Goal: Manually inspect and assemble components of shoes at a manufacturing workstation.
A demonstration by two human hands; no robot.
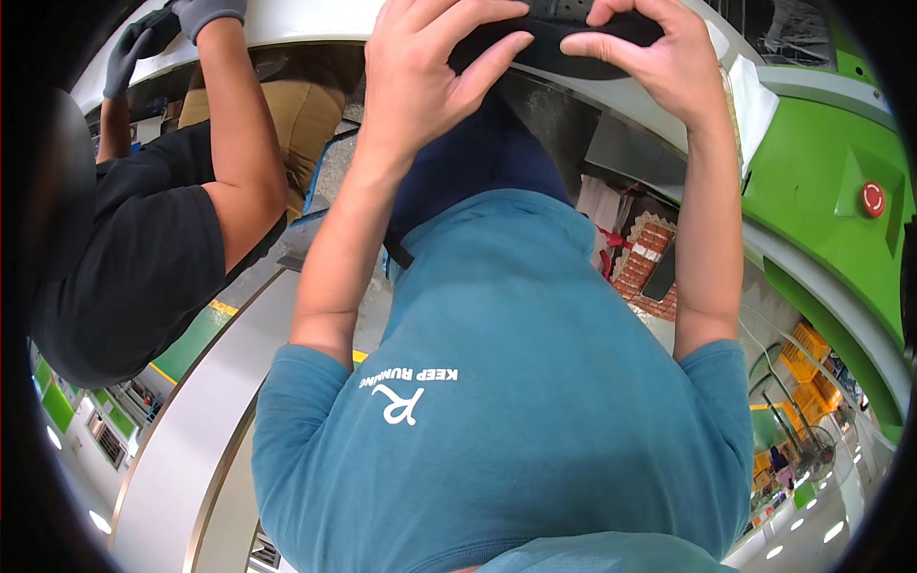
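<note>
Readable marking: white chest print [396, 406] on the wearer's teal cotton-look T-shirt [535, 344], one line of block capitals plus a looping script-style mark, upside down in this view. Round red push button [873, 199] carried white markings around its face; it sat on the bright green machine housing [807, 181] at right.

Black, curved, soft-looking piece with small holes [549, 61] was at the top of the view, between the hands, partly cut off by the frame. Left hand [425, 67] gripped its left end, thumb and fingers reaching inward. Right hand [669, 57] gripped the right end, thumb and index curled into a C around it. Grip force: couldn't tell.

Edges: white curved worktop [296, 27] had its near edge running just below the piece, wearer's body close behind. A stretch of worktop surface separated the left hand from the co-worker's grey-gloved hand [205, 11]; that person, in a black short sleeve [124, 277], sat near on the left. On the right, a white sheet [755, 110] and the green housing bounded the right forearm's side, near but apart. Room between the two thumbs was narrow; elbows stood wide of the torso.
</note>
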